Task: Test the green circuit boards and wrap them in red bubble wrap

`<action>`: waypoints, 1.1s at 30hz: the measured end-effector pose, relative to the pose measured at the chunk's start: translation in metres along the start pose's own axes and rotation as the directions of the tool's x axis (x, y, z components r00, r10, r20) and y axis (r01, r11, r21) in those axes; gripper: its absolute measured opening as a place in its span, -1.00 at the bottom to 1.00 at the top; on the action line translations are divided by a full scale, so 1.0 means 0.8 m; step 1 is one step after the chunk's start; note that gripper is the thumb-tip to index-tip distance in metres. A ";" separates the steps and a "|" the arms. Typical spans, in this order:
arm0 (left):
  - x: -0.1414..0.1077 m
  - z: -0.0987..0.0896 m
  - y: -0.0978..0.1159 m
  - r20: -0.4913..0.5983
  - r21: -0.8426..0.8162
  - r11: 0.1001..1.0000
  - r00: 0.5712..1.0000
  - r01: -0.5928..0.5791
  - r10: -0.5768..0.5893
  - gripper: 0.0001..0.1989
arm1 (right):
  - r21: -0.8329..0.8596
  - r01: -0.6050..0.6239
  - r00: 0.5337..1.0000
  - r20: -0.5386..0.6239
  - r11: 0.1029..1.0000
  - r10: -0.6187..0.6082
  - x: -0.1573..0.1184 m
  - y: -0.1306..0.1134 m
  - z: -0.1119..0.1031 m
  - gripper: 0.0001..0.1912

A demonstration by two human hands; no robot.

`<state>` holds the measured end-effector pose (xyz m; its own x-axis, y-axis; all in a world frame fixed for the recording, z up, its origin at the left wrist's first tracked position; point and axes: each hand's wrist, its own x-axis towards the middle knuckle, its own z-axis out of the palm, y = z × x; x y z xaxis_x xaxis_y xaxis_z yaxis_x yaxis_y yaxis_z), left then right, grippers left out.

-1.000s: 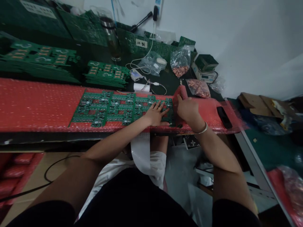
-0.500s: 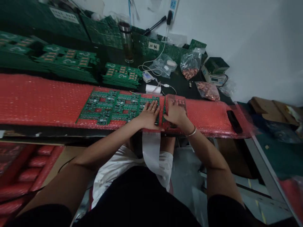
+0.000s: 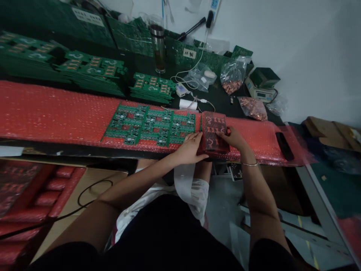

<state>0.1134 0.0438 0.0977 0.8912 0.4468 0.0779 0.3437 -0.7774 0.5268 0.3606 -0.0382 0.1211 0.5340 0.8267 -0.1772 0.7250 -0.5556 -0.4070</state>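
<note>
Red bundle [image 3: 213, 130], two hands [image 3: 192, 146] [image 3: 235, 138], three board stacks [image 3: 28, 51] [image 3: 91, 67] [image 3: 153, 88]

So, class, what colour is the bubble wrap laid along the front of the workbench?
The bubble wrap is red, as the head view shows.

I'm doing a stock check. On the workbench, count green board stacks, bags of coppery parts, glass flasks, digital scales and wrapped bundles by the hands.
Green board stacks: 3
Bags of coppery parts: 2
Glass flask: 1
Digital scale: 1
Wrapped bundle: 1
Total: 8
</note>
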 end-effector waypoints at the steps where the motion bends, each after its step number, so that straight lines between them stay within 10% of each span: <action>1: -0.001 0.001 0.002 -0.010 0.002 1.000 1.000 0.026 -0.026 -0.04 | 0.021 -0.028 0.999 0.020 0.999 0.027 -0.001 -0.001 -0.003 -0.32; 8: -0.008 0.018 0.007 -0.084 -0.008 0.998 0.994 0.066 -0.067 -0.08 | -0.185 0.224 0.970 -0.049 0.957 -0.236 -0.068 -0.032 0.006 0.24; 15: -0.006 0.014 0.001 -0.067 -0.060 0.997 0.996 0.053 -0.057 -0.11 | -0.484 0.334 0.920 -0.018 0.809 -0.391 -0.101 -0.049 0.045 -0.28; 29: -0.005 0.010 0.011 -0.061 0.041 0.999 0.998 -0.001 0.003 -0.25 | -0.315 0.435 0.873 -0.082 0.843 -0.481 -0.094 -0.025 0.033 -0.26; 33: -0.006 0.006 0.016 -0.096 0.095 0.995 0.995 -0.018 0.028 -0.39 | 0.094 0.186 0.954 -0.257 0.978 -0.157 -0.056 0.011 0.012 -0.22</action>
<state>0.1150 0.0298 0.1002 0.8678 0.4657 0.1734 0.3536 -0.8239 0.4428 0.3388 -0.0788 0.1171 0.5069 0.8529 0.1249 0.7679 -0.3809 -0.5150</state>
